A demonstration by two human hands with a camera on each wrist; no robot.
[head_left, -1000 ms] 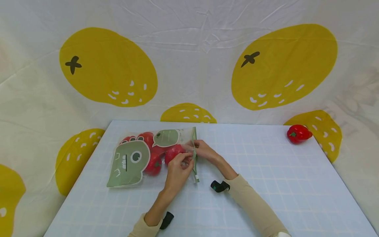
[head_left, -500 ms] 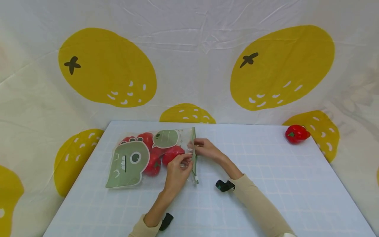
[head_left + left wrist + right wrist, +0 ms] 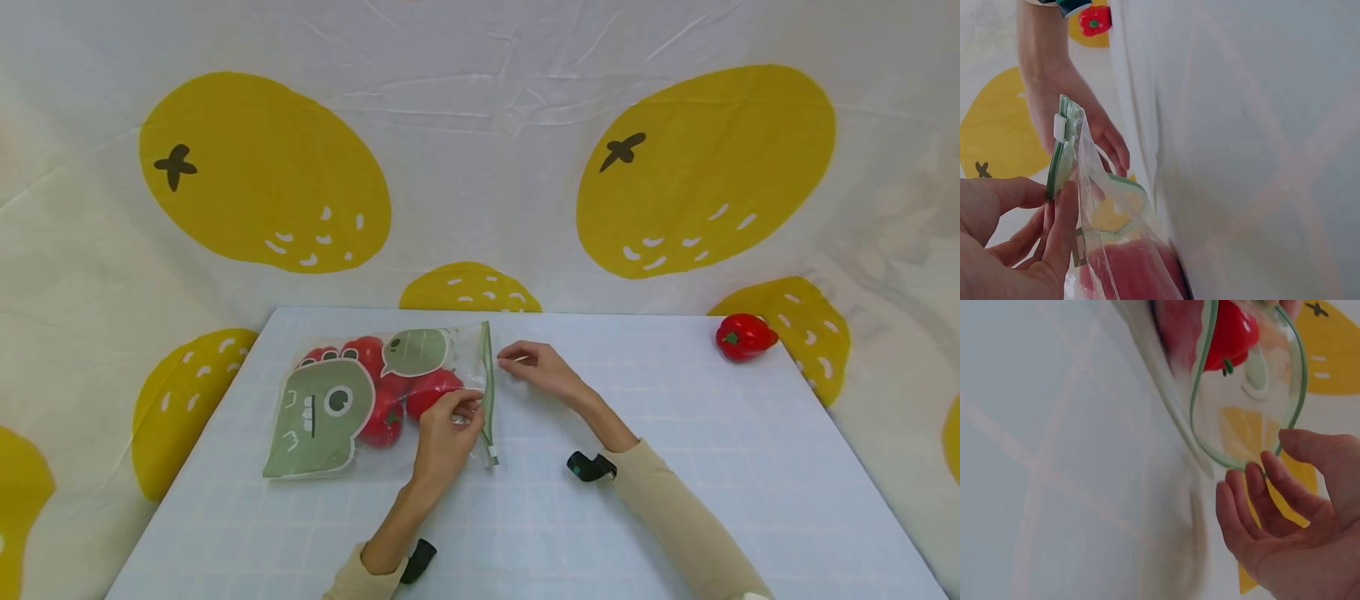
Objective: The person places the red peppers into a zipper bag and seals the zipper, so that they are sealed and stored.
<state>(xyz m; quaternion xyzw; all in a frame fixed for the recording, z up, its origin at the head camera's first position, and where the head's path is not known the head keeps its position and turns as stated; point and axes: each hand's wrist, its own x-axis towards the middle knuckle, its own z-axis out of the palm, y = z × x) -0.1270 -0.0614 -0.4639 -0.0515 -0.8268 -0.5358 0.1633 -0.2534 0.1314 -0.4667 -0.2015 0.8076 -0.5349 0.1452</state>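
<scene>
A clear zip bag [image 3: 318, 425] with a green monster print lies on the table, its green-edged mouth to the right. Several red bell peppers [image 3: 382, 421] show through the plastic. My left hand [image 3: 446, 437] pinches the near lip of the mouth between thumb and fingers; in the left wrist view a white slider [image 3: 1059, 128] sits on the green zip [image 3: 1055, 165]. Just right of the mouth is my right hand [image 3: 546, 368], fingers loosely bent and holding nothing. From the right wrist view, the bag's mouth [image 3: 1194, 419] gapes apart, with a pepper [image 3: 1232, 337] inside.
Another red bell pepper [image 3: 745, 337] lies at the table's far right corner. The table [image 3: 675, 417] has a pale checked cover. Behind it hangs a white cloth [image 3: 480, 167] with large yellow fruit prints.
My right hand has let go of the bag's edge and drawn back to the right. The left hand keeps its pinch on the lip. The whole view has shifted slightly.
</scene>
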